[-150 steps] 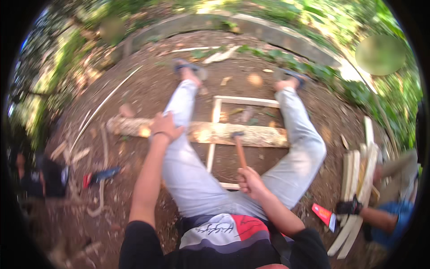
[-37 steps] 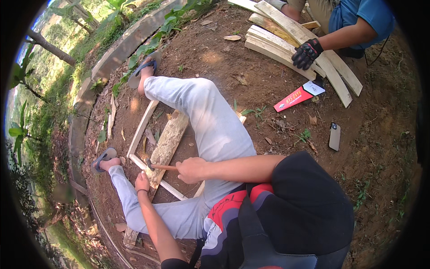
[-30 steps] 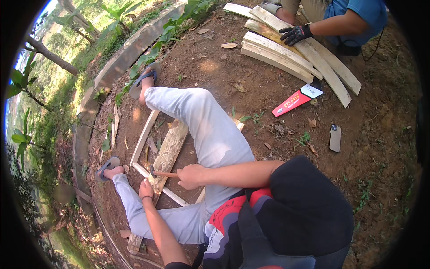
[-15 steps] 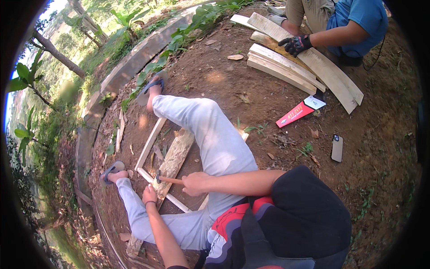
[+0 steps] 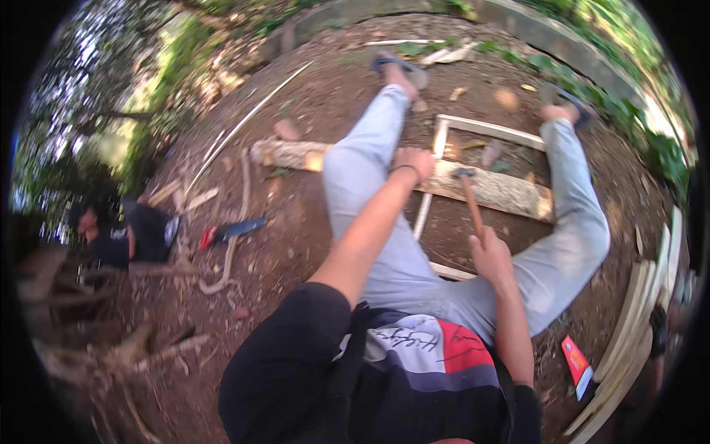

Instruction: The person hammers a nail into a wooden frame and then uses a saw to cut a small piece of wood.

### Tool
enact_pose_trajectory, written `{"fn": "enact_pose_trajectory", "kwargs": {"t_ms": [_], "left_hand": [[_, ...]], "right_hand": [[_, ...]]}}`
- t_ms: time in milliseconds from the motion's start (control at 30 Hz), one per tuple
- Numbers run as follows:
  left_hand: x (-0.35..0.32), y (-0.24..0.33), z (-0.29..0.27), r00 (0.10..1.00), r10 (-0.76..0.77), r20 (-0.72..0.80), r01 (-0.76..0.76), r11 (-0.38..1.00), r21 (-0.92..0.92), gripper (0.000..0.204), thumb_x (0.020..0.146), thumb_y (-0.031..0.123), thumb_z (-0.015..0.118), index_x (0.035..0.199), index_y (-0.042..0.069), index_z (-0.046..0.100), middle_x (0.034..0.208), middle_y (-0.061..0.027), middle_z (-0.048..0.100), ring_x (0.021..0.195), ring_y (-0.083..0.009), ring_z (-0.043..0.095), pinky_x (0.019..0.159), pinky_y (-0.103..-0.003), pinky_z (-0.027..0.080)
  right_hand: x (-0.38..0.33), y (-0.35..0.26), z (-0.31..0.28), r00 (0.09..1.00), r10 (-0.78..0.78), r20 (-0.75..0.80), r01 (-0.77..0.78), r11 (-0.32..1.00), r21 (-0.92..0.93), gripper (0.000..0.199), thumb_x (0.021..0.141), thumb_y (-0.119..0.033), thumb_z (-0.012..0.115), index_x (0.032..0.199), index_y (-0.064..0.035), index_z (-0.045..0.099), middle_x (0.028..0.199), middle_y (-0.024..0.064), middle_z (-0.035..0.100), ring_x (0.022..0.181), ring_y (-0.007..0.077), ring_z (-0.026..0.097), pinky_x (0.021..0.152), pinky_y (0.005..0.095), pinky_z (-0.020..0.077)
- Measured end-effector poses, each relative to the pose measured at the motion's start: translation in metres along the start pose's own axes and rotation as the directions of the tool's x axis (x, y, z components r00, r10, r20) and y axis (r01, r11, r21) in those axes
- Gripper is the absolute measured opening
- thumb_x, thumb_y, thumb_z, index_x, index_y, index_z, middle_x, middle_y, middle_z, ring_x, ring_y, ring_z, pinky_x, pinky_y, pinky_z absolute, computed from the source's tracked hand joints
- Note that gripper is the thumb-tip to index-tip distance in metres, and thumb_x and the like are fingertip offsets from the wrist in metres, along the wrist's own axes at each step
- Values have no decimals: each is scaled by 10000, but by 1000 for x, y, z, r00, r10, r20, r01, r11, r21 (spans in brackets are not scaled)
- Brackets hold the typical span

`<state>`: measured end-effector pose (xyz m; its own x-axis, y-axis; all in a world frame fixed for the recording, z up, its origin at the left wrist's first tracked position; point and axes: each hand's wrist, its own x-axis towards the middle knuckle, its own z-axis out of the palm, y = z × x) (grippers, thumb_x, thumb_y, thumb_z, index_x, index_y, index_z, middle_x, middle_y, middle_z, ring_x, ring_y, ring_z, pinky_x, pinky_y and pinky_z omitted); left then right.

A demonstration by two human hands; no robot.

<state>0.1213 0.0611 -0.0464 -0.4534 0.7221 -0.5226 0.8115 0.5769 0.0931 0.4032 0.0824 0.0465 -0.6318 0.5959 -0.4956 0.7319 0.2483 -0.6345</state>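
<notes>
My right hand (image 5: 492, 255) is wrapped round the wooden handle of a hammer (image 5: 472, 203). The hammer's dark head rests on or just above a rough, bark-marked plank (image 5: 503, 192) between my legs. Close by on the left, my left hand (image 5: 415, 163) is closed at the plank; its fingertips are turned away, so whatever they pinch is hidden. Under the plank runs a frame of thin pale wood strips (image 5: 494, 132), partly covered by my legs. The plank's other end shows past my left knee.
A hand saw (image 5: 233, 231) with a red handle lies on the soil at left, near roots and a seated person (image 5: 111, 240). At right are a red saw sleeve (image 5: 576, 362), stacked boards (image 5: 629, 325) and a co-worker's gloved hand (image 5: 658, 322). A concrete kerb (image 5: 540, 29) curves behind.
The view has swung leftward, so the frame and plank now appear farther right. The hand saw and seated person have come into sight; the phone has left it. My right hand still holds the hammer.
</notes>
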Motion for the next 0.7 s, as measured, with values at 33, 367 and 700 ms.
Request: {"fn": "enact_pose_trajectory", "kwargs": {"t_ms": [33,367,700], "left_hand": [[1,11,1,1000,10,-21,-11,999,-45,387,932,312,371,1041,120,688,1147,-134,647,1132,-294,564,980,-464,371],[-16,4,20,999,-43,-28,37,981,-190,406,931,362,402,1121,119,665,1184,-131,617,1165,-299,508,1022,-496,288],[-7,0,24,998,-54,13,56,986,-155,406,923,357,421,1166,119,642,1228,-129,599,1211,-310,483,1066,-509,248]], "right_hand": [[-4,-3,-6,1000,-13,-16,13,1000,-4,274,911,-256,530,996,5,514,814,256,630,829,444,612,708,520,453],[-7,-12,1,994,-10,111,15,999,-46,239,900,-220,553,983,3,530,739,192,574,689,355,580,648,430,440],[-7,-15,6,991,-40,129,47,998,-52,244,895,-235,562,961,-4,522,742,203,583,708,368,597,651,439,442]]}}
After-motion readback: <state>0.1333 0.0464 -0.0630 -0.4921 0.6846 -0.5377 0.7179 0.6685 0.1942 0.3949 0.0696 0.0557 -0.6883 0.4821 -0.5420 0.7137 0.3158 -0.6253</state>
